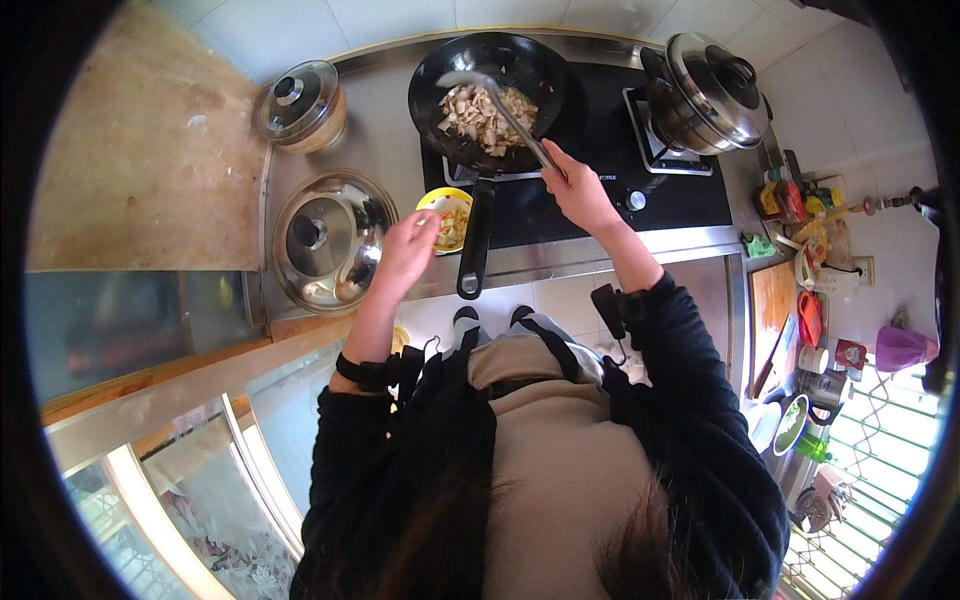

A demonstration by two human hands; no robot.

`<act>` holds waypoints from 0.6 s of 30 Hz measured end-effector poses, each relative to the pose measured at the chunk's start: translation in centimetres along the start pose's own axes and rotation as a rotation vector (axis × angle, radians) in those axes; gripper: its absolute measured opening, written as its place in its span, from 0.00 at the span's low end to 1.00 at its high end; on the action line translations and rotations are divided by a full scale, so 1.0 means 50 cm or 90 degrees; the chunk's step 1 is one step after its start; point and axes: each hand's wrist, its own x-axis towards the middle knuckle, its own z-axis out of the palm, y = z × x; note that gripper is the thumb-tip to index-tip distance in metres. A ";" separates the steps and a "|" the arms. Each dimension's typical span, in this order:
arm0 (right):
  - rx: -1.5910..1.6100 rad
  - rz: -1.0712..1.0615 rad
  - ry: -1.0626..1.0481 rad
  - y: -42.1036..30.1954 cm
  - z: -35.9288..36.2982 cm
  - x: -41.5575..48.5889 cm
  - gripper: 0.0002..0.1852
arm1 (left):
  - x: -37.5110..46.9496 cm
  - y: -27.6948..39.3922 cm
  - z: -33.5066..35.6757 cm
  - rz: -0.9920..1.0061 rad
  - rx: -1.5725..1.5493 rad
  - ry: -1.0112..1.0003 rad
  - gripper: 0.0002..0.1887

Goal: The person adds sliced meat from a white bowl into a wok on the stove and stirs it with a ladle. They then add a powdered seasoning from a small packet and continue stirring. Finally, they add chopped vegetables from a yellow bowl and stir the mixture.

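Observation:
My right hand (579, 187) grips the metal handle of a spatula (517, 124), whose blurred head is at the left of the food inside a black wok (551, 75). Chopped pale meat pieces (487, 116) lie in the wok's middle. The wok rests on the left burner, and its black handle (474, 247) points toward me. At the left rim of a small yellow-rimmed bowl (429, 196) is my left hand (411, 244), with fingers curled. Red and pale yellowish pieces (454, 225) show by the fingertips and in the bowl; whether the fingers pinch any is unclear.
A large steel lid (337, 281) and a glass-lidded pot (322, 124) are on the left counter. On the right burner of the black cooktop (525, 217) stands a lidded steel pot (705, 97). A knife (772, 360) lies on a cutting board (769, 296) at right.

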 end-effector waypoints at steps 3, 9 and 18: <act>-0.285 -0.173 0.008 0.009 -0.060 -0.051 0.29 | -0.030 0.044 0.060 0.050 0.112 -0.072 0.43; -0.377 -0.112 0.063 -0.033 -0.165 -0.130 0.26 | -0.031 0.047 0.130 0.187 0.258 -0.018 0.34; -0.358 -0.020 -0.032 -0.121 -0.252 -0.198 0.23 | -0.050 0.129 0.104 -0.003 0.264 -0.195 0.48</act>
